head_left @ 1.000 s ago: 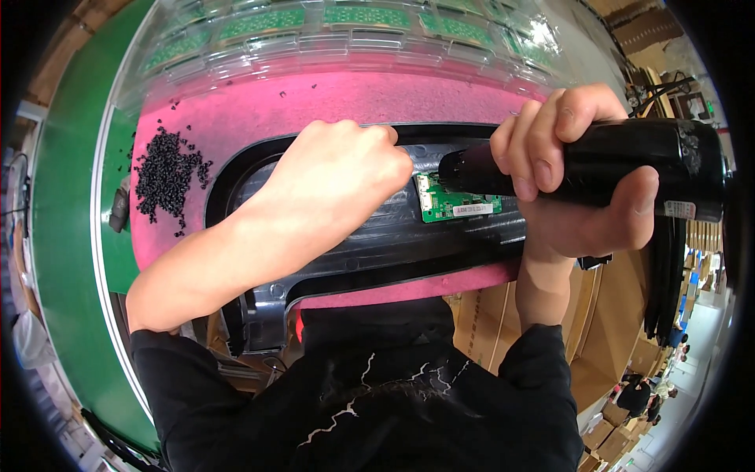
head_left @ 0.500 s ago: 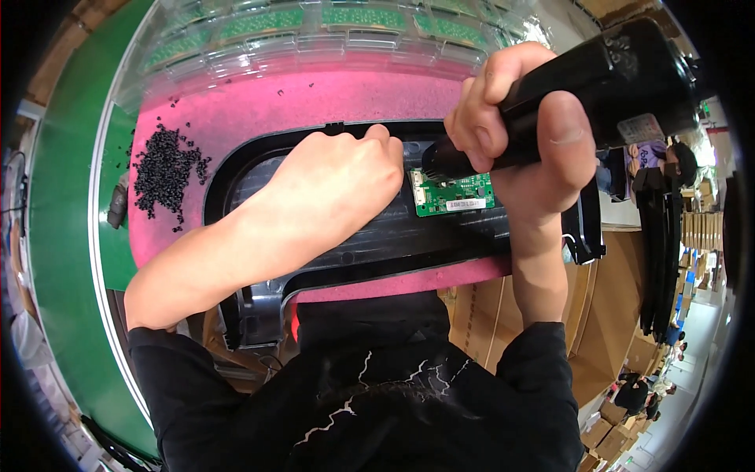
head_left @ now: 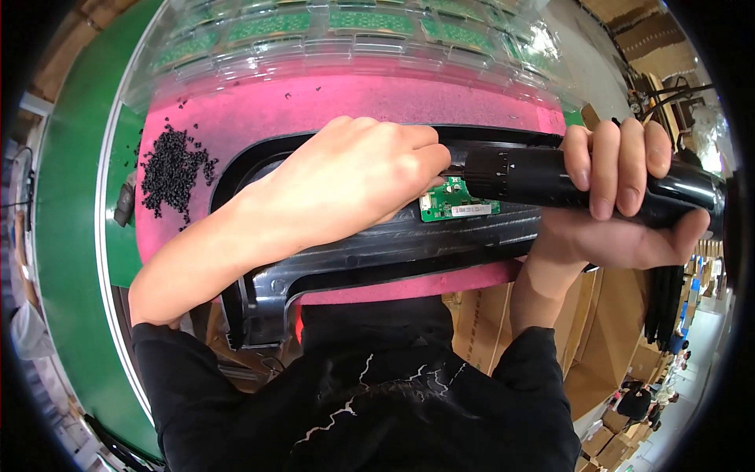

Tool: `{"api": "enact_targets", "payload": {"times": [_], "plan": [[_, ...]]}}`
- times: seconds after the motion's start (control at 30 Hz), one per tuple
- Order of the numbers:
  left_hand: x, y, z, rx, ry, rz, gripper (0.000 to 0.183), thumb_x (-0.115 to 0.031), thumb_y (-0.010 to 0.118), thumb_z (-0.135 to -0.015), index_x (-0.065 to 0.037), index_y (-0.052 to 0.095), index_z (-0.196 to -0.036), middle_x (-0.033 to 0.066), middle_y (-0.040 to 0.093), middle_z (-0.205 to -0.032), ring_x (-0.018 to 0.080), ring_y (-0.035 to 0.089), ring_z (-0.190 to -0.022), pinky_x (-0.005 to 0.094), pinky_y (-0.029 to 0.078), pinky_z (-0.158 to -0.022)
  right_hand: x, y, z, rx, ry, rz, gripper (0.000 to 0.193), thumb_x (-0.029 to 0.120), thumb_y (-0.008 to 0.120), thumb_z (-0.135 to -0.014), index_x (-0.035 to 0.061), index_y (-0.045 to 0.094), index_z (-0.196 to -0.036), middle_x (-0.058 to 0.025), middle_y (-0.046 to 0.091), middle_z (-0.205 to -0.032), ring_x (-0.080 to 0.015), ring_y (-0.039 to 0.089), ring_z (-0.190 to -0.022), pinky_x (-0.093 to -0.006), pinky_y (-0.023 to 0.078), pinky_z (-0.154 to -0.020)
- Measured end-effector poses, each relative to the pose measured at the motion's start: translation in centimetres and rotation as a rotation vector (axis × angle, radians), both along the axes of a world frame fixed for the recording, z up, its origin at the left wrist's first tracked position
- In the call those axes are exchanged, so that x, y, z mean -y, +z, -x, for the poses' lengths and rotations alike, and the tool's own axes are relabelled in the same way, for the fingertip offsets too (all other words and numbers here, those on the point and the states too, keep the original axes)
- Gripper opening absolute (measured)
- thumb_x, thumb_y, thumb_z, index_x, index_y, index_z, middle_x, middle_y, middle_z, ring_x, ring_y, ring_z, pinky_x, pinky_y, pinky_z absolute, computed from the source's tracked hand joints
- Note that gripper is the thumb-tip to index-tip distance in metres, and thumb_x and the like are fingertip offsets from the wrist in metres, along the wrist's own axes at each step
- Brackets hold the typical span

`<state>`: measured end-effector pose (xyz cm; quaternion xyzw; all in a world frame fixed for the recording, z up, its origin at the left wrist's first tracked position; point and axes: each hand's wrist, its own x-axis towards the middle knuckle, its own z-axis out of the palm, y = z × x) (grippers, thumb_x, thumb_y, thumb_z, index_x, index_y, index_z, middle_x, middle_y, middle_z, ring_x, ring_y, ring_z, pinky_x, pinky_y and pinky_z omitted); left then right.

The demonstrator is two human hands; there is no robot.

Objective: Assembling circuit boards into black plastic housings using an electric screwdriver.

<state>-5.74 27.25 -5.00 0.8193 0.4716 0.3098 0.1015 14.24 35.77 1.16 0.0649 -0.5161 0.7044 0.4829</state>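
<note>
My right hand [head_left: 621, 185] is wrapped round a black electric screwdriver [head_left: 535, 175], tilted nearly flat with its nose toward the left. The dark bit [head_left: 454, 170] meets the fingertips of my left hand [head_left: 385, 161]. Those fingers are pinched together, and what they hold, if anything, is hidden. Just below them lies a green circuit board [head_left: 460, 203] with white connectors and a white label. It sits inside a large black plastic housing [head_left: 362, 256]; my left hand and forearm cover part of that housing.
A pile of small black screws [head_left: 174, 173] lies on the pink mat [head_left: 236, 102] at the left. Clear plastic trays [head_left: 354, 47] with green boards stand along the far side. At the lower right is an open cardboard box [head_left: 605, 338]. A green surface [head_left: 71, 236] borders the mat.
The screwdriver has swung from steeply raised over the board to nearly flat, its nose now at my left fingertips. My left hand has moved slightly right. My right hand has shifted right and lower.
</note>
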Motion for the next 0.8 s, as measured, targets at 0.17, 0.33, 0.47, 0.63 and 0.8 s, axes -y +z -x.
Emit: {"api": "enact_targets", "payload": {"times": [0.17,0.33,0.47,0.63,0.8], "plan": [[-0.1,0.2,0.0,0.019,-0.01,-0.005,0.012,-0.007,0.069,-0.084,-0.002,0.062,-0.093,0.0101,0.061,-0.08,0.0327,0.063,-0.068,0.0404,0.049,-0.055,0.1,0.0,-0.8,-0.038,-0.02,0.023,0.046,0.05,0.069,-0.077,0.0084,0.054,-0.09,0.0039,0.052,-0.068,-0.0077,0.049,-0.052,-0.0246,0.039,-0.06],[-0.6,0.0,0.0,0.132,-0.056,-0.04,0.012,-0.003,0.07,-0.082,-0.001,0.063,-0.092,0.011,0.062,-0.08,0.0308,0.064,-0.068,0.0383,0.05,-0.057,0.2,-0.1,-1.0,-0.056,-0.002,0.028,0.046,0.049,0.07,-0.076,0.0087,0.053,-0.09,0.0045,0.052,-0.066,-0.0073,0.05,-0.052,-0.0241,0.039,-0.059],[-1.0,-0.6,0.1,0.221,-0.123,0.026,0.012,-0.004,0.071,-0.081,0.0,0.063,-0.09,0.0113,0.062,-0.079,0.0304,0.064,-0.07,0.0384,0.05,-0.06,0.2,-0.3,-0.9,-0.047,0.017,-0.006,0.046,0.049,0.07,-0.077,0.0089,0.053,-0.09,0.0048,0.053,-0.066,-0.0071,0.051,-0.053,-0.0236,0.041,-0.06],[-0.5,0.7,0.2,0.122,-0.043,0.039,0.015,-0.005,0.073,-0.078,0.0,0.064,-0.089,0.0099,0.064,-0.089,0.0298,0.063,-0.088,0.0385,0.05,-0.07,0.1,-0.3,-0.8,0.225,0.133,-0.053,0.053,0.056,0.068,-0.081,0.0084,0.048,-0.094,0.0038,0.055,-0.066,-0.0072,0.053,-0.053,-0.0232,0.042,-0.055],[0.5,0.4,0.8,-0.258,0.255,-0.163,0.019,-0.006,0.074,-0.07,-0.002,0.068,-0.088,0.0101,0.059,-0.117,0.0289,0.052,-0.114,0.0398,0.043,-0.092,1.2,-0.7,0.0,0.375,0.091,-0.048,0.058,0.06,0.065,-0.082,0.0069,0.047,-0.095,0.0021,0.053,-0.064,-0.0087,0.049,-0.048,-0.0239,0.041,-0.05]]}}
